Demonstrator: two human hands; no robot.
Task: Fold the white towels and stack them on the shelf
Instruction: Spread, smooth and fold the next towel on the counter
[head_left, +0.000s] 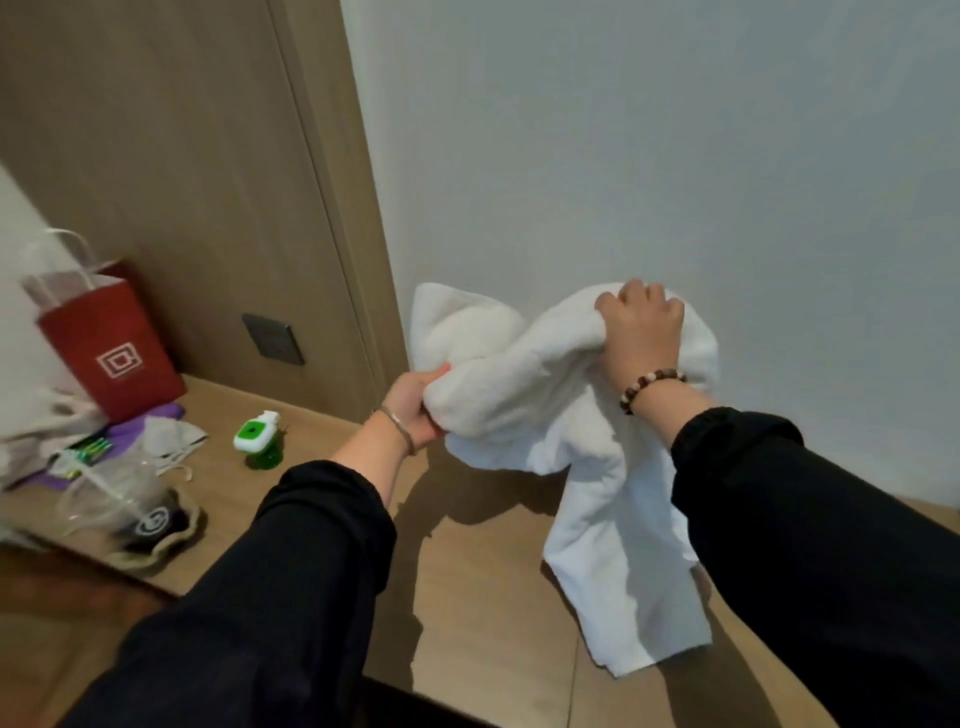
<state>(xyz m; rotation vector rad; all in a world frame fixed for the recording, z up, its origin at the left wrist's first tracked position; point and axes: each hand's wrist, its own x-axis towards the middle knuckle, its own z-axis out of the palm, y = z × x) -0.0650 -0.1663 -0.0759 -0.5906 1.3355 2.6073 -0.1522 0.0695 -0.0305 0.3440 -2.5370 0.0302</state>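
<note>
White wall (675, 156) and a wood panel (182, 156) back a wooden top (493, 571). Above it the towel (519, 384) hangs bunched and unfolded, its lower end draped down onto the wood. The left hand (415, 410) grips one gathered edge, fingers curled into the cloth. The right hand (641, 332), higher and near the wall, clutches another bunch from above. The step in hand looks like opening the towel out, so folding has not begun, and no stack shows. The next move likely calls for finding two corners and pulling the cloth flat between them. At the left stand a red bag (111, 353) with a white square logo but no legible words, a cup (114, 499) bearing a white swirl mark, and a small green bottle (257, 439).
</note>
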